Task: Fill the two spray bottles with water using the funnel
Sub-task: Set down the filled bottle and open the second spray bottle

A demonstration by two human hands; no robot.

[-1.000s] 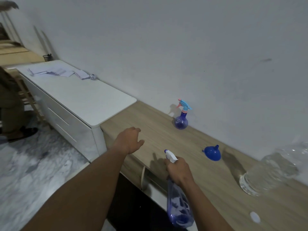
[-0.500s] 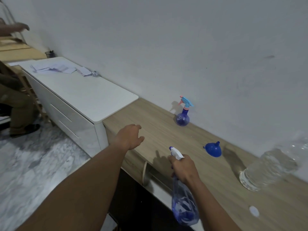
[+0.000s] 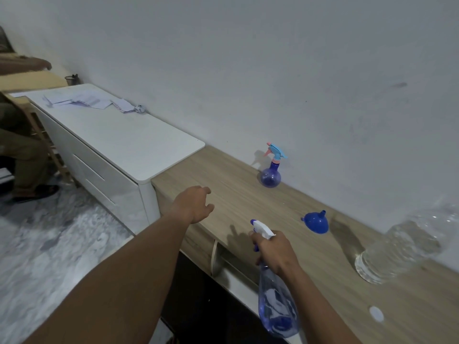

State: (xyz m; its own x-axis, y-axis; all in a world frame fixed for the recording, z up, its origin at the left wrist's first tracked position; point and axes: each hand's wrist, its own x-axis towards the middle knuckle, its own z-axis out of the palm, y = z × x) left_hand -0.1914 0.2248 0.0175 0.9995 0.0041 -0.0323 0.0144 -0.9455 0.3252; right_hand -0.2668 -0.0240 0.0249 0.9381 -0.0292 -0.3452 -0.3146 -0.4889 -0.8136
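The right hand [image 3: 274,252] grip is clamped on the tall spray bottle [image 3: 277,306] neck; the left hand [image 3: 196,204] is loosely apart, empty. Stand it upright on the worktop [image 3: 248,209], near the funnel [image 3: 316,222] beyond the grip.

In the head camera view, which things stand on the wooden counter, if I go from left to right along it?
Left hand hovering above the counter's left end → round spray bottle by the wall → blue funnel, lying wide end down → clear water bottle → small white cap near the front edge.
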